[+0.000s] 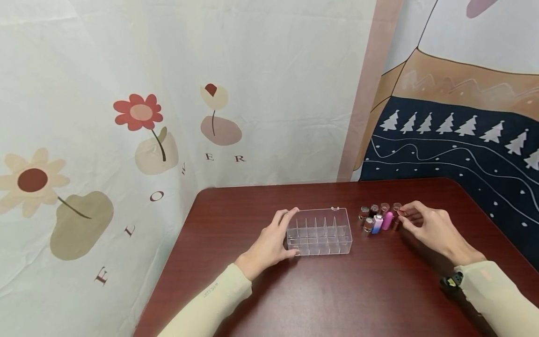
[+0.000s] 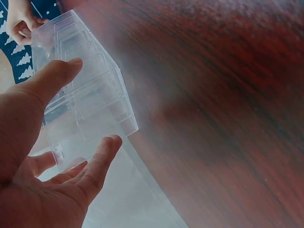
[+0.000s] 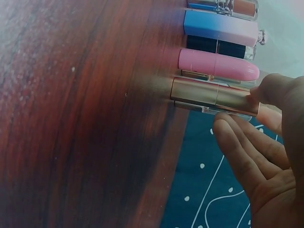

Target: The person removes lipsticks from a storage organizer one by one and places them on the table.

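A clear plastic organizer box (image 1: 320,245) with small compartments stands on the table. My left hand (image 1: 271,238) grips its left end, thumb at the front and fingers at the back; in the left wrist view the box (image 2: 97,95) sits between thumb and fingers. To the right, my right hand (image 1: 438,231) pinches the top of a gold lipstick tube (image 3: 197,91) standing upright at the right edge of a lipstick group. Beside it are a pink bullet-shaped tube (image 3: 218,64) and a blue-to-pink tube (image 3: 216,26).
Several more lipsticks, among them a brown one with a clear cap (image 1: 368,225), stand close together right of the box. The dark red wooden table (image 1: 328,295) meets a wall hanging with flowers (image 1: 273,93) and a navy tree-pattern cloth (image 1: 442,161).
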Demonstrator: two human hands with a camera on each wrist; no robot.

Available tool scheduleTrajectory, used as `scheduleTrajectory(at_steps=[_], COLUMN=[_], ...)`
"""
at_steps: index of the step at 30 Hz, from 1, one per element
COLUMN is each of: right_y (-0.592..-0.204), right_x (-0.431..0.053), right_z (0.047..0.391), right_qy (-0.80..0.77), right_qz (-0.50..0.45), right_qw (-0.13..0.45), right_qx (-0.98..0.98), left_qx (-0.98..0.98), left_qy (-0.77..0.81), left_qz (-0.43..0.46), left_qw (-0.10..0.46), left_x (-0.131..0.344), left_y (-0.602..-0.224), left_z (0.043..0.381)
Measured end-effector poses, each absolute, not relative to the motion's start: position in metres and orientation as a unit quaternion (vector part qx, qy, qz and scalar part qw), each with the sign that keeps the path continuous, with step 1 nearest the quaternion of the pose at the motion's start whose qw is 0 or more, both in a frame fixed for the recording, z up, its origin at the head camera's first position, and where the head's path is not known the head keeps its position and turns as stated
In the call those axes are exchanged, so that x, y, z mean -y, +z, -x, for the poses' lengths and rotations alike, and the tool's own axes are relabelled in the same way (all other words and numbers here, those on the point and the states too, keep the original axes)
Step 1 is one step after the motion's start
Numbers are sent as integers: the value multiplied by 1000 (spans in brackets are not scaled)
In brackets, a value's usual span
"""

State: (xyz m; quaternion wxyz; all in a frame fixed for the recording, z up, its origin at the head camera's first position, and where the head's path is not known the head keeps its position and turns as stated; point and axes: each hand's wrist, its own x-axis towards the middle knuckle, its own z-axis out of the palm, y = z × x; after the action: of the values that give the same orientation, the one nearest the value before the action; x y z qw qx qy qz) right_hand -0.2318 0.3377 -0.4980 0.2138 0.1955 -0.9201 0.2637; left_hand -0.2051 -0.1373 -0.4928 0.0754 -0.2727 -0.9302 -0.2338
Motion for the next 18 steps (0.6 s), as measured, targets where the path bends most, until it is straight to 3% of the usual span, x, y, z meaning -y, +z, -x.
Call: scheduleTrajectory(at_steps=[18], right_y=[-490], right_x=[-325], right_z=[218], right_qy=[232], right_qz=[-158], right_qw=[296], right_qx=[913], left_qx=[930], left_qy=[-234], left_qz=[272], left_qw=[75], left_x=[137], left_y=[-492], left_z=[204])
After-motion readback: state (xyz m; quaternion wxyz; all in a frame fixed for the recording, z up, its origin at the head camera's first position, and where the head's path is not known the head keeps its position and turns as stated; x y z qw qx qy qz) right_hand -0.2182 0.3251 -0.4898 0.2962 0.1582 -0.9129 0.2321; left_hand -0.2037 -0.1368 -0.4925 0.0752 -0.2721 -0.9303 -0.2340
